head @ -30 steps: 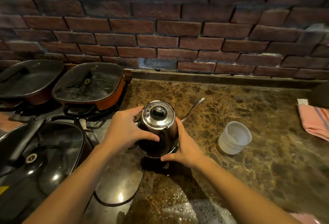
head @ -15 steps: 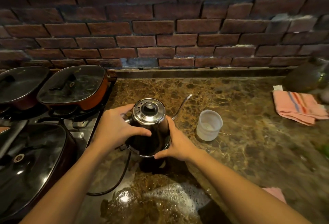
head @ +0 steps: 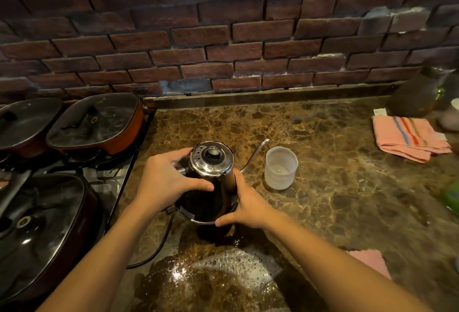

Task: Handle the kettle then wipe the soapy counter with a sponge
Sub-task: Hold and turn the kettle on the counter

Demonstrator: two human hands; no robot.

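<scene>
A dark gooseneck kettle [head: 211, 187] with a shiny steel lid stands on the brown marble counter [head: 335, 187], its thin spout pointing right. My left hand [head: 169, 182] wraps its left side near the handle. My right hand [head: 246, 205] grips its lower right side by the base. A black cord [head: 159, 244] trails from the kettle toward me. A patch of white soap foam [head: 236, 269] lies on the counter just in front of the kettle. A green sponge-like object [head: 450, 196] shows blurred at the right edge.
A frosted plastic cup [head: 280, 167] stands right of the spout. A pink striped cloth [head: 409, 138] lies at back right, a pink cloth [head: 372, 262] near my right forearm. Three lidded pans [head: 94, 123] sit on the stove at left. A dark jar [head: 417, 93] stands by the brick wall.
The view has swung right and down, showing more foam and the right side of the counter. Both hands stay on the kettle, which has barely shifted.
</scene>
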